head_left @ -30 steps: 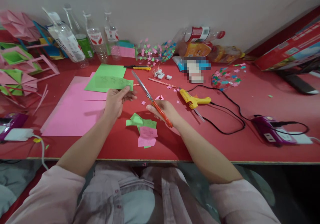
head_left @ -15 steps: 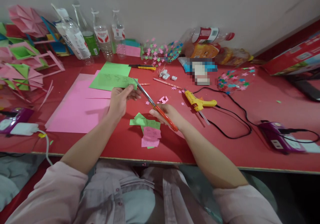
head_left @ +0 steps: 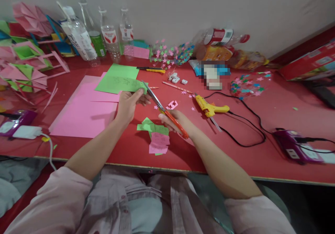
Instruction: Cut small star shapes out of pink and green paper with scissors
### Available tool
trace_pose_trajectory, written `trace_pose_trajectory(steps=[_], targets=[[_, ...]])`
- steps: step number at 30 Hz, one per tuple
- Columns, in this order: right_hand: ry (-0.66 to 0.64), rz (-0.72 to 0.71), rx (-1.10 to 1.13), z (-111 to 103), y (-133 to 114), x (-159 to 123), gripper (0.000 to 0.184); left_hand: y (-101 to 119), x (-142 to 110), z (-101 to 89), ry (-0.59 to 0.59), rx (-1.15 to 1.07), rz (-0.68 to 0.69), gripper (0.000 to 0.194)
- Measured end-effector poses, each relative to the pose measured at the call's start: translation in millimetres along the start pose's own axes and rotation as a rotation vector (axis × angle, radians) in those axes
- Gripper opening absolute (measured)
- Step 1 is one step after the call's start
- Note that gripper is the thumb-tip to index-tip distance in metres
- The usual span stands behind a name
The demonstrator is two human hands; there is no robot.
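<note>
No text is readable (bottle labels look too blurred).

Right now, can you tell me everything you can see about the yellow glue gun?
The yellow glue gun lies on its side on the red table. It looks like plastic. Its nose points away from the person and to the left, and its handle points right. A clear stick pokes out of its back end. A black cord comes from the handle and loops over the table. The right hand is nearby, not touching it.
</note>
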State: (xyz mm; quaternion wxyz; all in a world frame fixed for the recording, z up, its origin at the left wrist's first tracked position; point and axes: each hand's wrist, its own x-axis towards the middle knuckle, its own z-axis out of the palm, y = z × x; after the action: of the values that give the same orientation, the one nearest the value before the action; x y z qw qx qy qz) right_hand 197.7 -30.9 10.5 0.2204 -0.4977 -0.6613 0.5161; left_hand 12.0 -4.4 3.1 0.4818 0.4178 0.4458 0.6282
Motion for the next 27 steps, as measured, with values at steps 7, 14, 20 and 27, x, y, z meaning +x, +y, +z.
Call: trace_pose_trajectory(steps=[7, 14, 20, 27], targets=[[-0.014, 0.007, 0.018, 1.3, 0.5, -0.1, 0.053, -0.4, -1.0, 0.7, -0.015, -0.025, -0.018, 0.025], [-0.018, -0.002, 0.033, 2.1, 2.3, 0.2, 0.053, 1.1, -1.1, 1.4, -0.026, -0.025, -0.014, 0.028], [-0.027, 0.022, -0.012, 2.3, 0.0, -1.2, 0.055, 0.6, -0.6, 1.3, -0.027, -0.039, -0.002, 0.029], [-0.020, 0.018, -0.021, 3.3, 0.2, -1.7, 0.055, 1.8, -0.4, 1.7, -0.025, -0.075, -0.009, 0.026]])
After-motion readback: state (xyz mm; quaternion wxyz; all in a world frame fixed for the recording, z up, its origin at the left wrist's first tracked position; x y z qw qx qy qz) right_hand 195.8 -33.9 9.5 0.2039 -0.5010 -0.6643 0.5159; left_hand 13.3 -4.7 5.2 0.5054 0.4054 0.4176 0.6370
